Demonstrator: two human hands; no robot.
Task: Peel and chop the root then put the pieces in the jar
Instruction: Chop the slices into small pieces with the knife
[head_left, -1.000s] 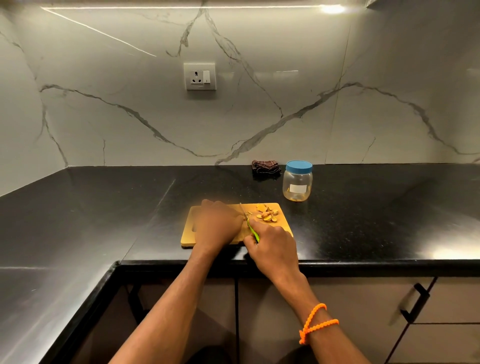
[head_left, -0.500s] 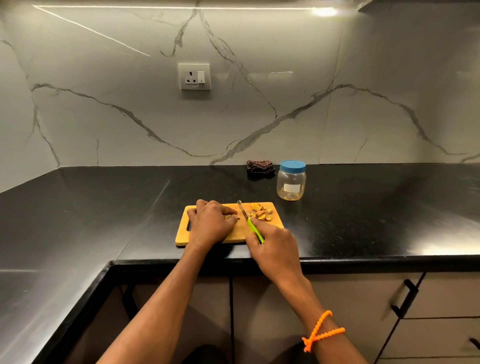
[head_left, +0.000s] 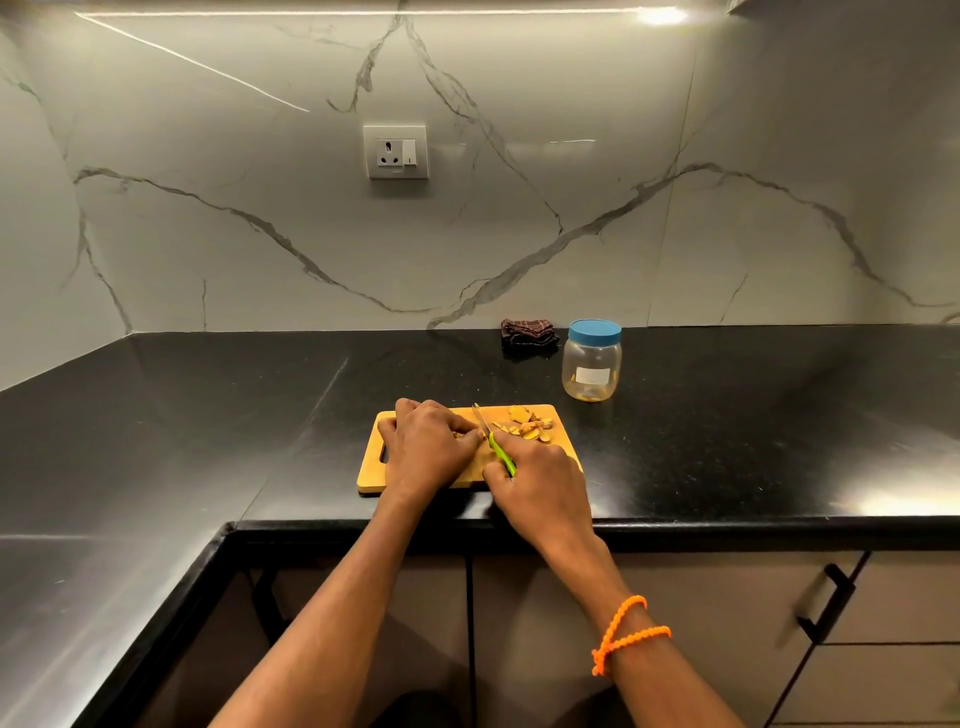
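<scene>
A wooden cutting board (head_left: 563, 441) lies on the black counter near its front edge. My left hand (head_left: 428, 447) has its fingers curled over the root (head_left: 460, 434), which is almost wholly hidden beneath them. My right hand (head_left: 537, 480) grips a green-handled knife (head_left: 500, 453), its blade pointing away from me and standing beside my left fingertips. Several cut yellow pieces (head_left: 525, 426) lie at the board's far right corner. A clear plastic jar (head_left: 592, 368) with its blue lid on stands behind the board to the right.
A folded dark cloth (head_left: 527, 332) lies against the marble wall, left of the jar. A wall socket (head_left: 396, 151) sits above. The counter (head_left: 779, 415) turns an L-corner at the left. Cabinet doors with a black handle (head_left: 826, 605) are below the counter edge.
Both hands stay at the board, with the knife blade shifting slightly beside my left fingertips. The view has drifted a little. The pile of pieces and the jar have not moved.
</scene>
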